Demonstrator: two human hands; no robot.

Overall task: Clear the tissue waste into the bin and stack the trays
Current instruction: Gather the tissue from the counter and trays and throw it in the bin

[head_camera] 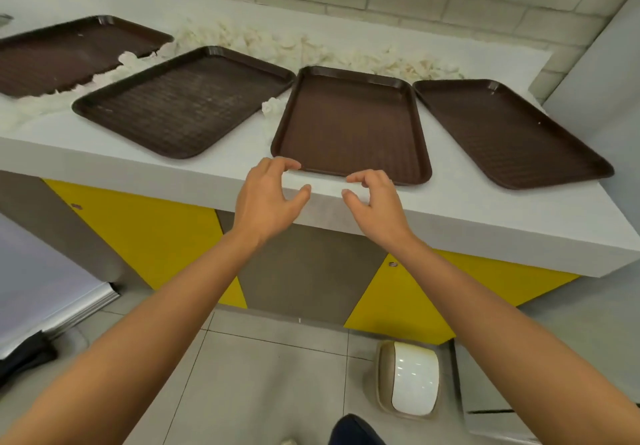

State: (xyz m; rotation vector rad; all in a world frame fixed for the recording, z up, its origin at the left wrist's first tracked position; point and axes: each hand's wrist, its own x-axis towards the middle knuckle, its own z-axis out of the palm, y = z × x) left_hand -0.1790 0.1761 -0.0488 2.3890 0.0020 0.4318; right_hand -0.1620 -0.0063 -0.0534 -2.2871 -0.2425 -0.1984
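Several dark brown trays lie side by side on the white counter (485, 209). The third tray (349, 122) is right in front of me, its near rim at the counter's front edge. My left hand (268, 198) and my right hand (375, 198) hover just short of that rim with curled fingers and hold nothing; the left fingertips are at or almost at the rim. Crumpled white tissue waste (277, 46) is piled along the back of the counter and between the left trays. A bin (408, 382) with a white swing lid stands on the floor at the lower right.
To the left lie a second tray (187, 101) and a far-left tray (69, 53) with tissue against its edge; another tray (509, 132) lies at the right. A small tissue clump (273, 106) sits between the middle trays. Yellow cabinet doors are below the counter.
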